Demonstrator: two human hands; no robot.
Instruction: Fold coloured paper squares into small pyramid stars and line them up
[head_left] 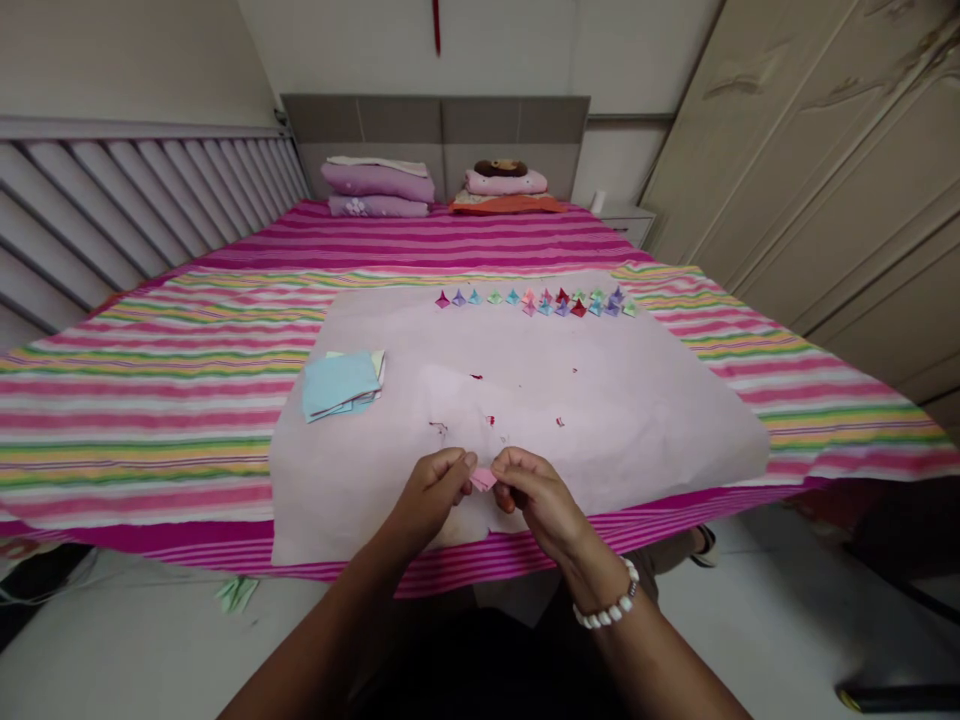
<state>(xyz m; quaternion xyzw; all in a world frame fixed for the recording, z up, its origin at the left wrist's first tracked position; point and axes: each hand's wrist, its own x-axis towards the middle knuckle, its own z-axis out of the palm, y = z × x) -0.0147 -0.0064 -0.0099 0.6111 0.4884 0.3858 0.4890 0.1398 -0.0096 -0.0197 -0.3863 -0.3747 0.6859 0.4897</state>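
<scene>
Between my two hands, just above the near edge of the white sheet (510, 350), is a small folded piece of pink paper (483, 479). My left hand (441, 482) pinches its left side between thumb and fingers. The right side is pinched by my right hand (536, 490), whose wrist wears a bracelet of white beads (607, 610). Scraps of dark red paper (491, 421) lie on the sheet just beyond my fingers. Farther back stand small folded paper pieces (562, 305) in several colours, set out in rows.
A stack of light blue paper squares (341, 385) lies at the sheet's left. The sheet rests on a striped bedspread (150, 400). Folded bedding (379, 187) sits by the headboard (442, 130). A green paper piece (238, 594) is on the floor at left.
</scene>
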